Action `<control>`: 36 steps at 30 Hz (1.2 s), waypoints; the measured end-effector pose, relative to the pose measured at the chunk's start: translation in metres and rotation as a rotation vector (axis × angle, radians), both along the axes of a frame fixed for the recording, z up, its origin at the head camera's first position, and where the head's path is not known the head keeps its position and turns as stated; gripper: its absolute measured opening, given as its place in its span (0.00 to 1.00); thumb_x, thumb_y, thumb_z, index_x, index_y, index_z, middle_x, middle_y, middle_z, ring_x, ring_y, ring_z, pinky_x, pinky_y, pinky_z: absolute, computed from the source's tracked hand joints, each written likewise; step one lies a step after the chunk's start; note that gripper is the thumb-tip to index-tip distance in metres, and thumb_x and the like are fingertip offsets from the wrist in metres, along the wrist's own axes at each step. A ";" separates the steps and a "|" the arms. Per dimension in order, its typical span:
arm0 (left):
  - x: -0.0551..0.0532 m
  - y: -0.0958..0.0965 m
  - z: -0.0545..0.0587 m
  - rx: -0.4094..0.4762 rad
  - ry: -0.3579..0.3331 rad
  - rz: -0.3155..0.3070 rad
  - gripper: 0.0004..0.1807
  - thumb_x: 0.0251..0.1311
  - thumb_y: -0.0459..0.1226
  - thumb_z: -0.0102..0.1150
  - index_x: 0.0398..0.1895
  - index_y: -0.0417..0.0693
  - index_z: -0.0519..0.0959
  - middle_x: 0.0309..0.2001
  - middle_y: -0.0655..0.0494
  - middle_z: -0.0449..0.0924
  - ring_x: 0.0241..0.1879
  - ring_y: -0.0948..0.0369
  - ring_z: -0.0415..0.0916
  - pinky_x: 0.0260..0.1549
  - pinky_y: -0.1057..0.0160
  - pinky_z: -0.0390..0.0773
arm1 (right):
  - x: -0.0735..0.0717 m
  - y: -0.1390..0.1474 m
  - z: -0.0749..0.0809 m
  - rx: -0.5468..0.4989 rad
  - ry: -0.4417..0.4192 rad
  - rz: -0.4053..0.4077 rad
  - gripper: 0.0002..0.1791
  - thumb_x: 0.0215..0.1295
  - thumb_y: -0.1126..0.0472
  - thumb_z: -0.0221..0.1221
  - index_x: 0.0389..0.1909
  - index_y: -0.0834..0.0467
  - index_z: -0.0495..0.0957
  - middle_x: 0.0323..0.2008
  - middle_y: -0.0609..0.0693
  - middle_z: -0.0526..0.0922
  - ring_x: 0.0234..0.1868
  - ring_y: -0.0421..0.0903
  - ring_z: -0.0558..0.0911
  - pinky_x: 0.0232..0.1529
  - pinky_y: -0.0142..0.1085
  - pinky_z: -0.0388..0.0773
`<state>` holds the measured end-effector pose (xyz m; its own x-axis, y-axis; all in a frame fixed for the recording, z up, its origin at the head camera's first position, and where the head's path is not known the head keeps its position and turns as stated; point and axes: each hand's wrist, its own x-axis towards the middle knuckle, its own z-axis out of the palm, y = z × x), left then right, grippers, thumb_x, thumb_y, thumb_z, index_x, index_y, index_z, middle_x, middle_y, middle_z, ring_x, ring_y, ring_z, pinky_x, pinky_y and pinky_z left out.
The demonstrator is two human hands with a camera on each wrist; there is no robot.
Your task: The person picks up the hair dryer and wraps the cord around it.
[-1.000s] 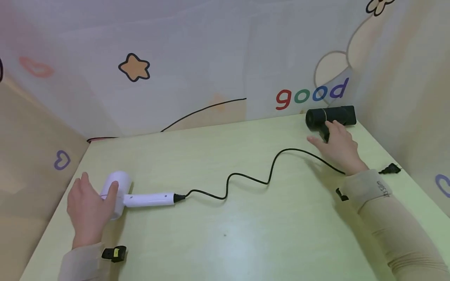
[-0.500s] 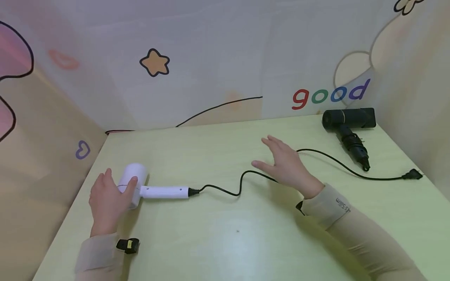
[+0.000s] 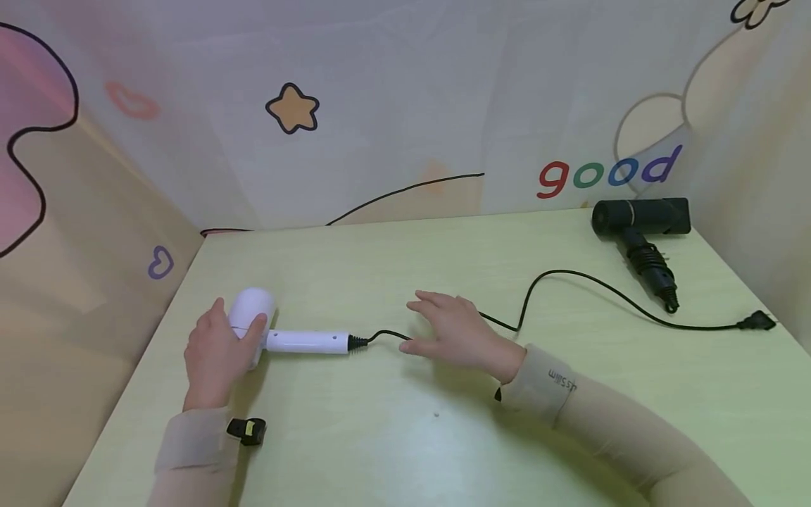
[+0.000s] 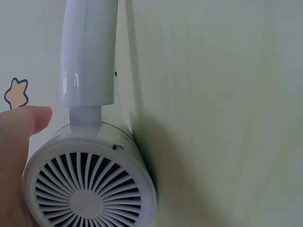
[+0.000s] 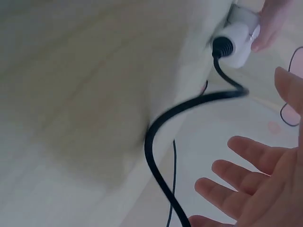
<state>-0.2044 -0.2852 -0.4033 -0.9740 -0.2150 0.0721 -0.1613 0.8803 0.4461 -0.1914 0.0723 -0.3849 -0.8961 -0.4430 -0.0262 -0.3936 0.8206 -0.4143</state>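
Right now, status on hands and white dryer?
Left hand holding white dryer. Right hand over black cord, fingers extended. Black dryer back right, clear of both hands.

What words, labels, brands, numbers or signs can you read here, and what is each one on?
"good": in red, green, blue and purple letters on the backdrop.
Right sleeve: small dark lettering, too small and blurred to read.
White hair dryer and black hair dryer: no lettering can be made out.

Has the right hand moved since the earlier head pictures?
Yes: the right hand has moved left, away from the black dryer, toward the white dryer.
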 end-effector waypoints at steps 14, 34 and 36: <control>-0.004 0.000 0.003 0.099 -0.150 -0.010 0.46 0.60 0.59 0.48 0.67 0.31 0.54 0.51 0.29 0.71 0.44 0.41 0.73 0.31 0.50 0.73 | 0.004 -0.015 -0.009 0.014 -0.061 0.105 0.24 0.64 0.43 0.56 0.53 0.56 0.76 0.47 0.48 0.82 0.46 0.45 0.80 0.49 0.45 0.73; -0.003 0.000 0.004 0.210 -0.200 0.080 0.44 0.58 0.60 0.50 0.58 0.26 0.62 0.50 0.31 0.73 0.41 0.44 0.74 0.26 0.60 0.73 | 0.008 -0.020 -0.006 -0.032 -0.167 0.055 0.12 0.71 0.53 0.49 0.42 0.54 0.79 0.27 0.42 0.78 0.23 0.38 0.70 0.28 0.33 0.69; -0.003 0.005 0.004 0.253 -0.181 0.108 0.45 0.58 0.60 0.50 0.61 0.27 0.60 0.51 0.31 0.72 0.43 0.44 0.73 0.30 0.57 0.75 | 0.010 -0.019 -0.005 -0.049 -0.174 0.043 0.13 0.72 0.52 0.48 0.40 0.54 0.78 0.21 0.42 0.74 0.20 0.38 0.66 0.25 0.32 0.65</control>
<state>-0.2073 -0.2801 -0.3992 -0.9368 -0.3065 -0.1687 -0.3440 0.7191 0.6039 -0.1815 0.0534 -0.3896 -0.8603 -0.4852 -0.1565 -0.3464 0.7816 -0.5187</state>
